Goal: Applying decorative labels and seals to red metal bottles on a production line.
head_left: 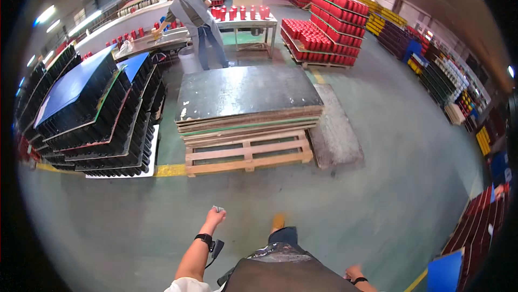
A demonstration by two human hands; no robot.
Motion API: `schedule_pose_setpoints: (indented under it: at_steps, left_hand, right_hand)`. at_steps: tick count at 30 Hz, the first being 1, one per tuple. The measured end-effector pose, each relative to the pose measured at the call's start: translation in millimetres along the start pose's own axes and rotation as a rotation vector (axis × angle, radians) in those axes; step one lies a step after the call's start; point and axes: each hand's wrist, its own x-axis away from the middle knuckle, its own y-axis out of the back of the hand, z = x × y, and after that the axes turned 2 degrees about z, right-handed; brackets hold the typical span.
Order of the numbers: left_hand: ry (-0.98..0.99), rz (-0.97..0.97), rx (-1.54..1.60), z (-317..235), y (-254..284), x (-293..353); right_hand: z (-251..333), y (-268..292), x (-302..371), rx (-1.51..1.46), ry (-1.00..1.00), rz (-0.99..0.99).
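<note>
Ahead, boards point(249, 93) atop pallet point(248, 158) in way; L hand point(216, 216) curled, contents n/c; R hand point(354, 272) fingers unclear

Bright ceiling lights point(84, 23), pale glare on the dark board point(243, 92), edges bowed.

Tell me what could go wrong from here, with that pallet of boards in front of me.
You might catch a foot on the grey board lying on the floor beside the wooden pallet; it is low and easy to overlook. The black device hanging with a cable near your left hand could snag on an edge. The tall tiers of black cylinders at left look uneven, so a bump might shift them.
</note>
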Motion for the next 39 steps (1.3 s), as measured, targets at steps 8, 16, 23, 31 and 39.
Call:
schedule_pose_setpoints:
  at_steps: [8,16,23,31,39]
  left_hand:
    - [0.191,-0.021,-0.007,-118,-73,-112]
    - [0.326,-0.173,0.407,-211,-41,-224]
    - [0.424,-0.298,0.288,-243,-37,-299]
    - [0.607,-0.469,-0.126,-224,-96,-217]
    - [1.061,-0.684,0.099,-255,-243,-90]
  right_hand:
    - [396,98,-47,0.393,0.357,-0.448]
    - [748,61,-49,0.312,0.632,-0.406]
    - [871,83,-101,0.655,0.736,-0.571]
    - [1084,160,-204,0.886,0.755,-0.636]
    - [1195,140,-215,0.548,0.486,-0.230]
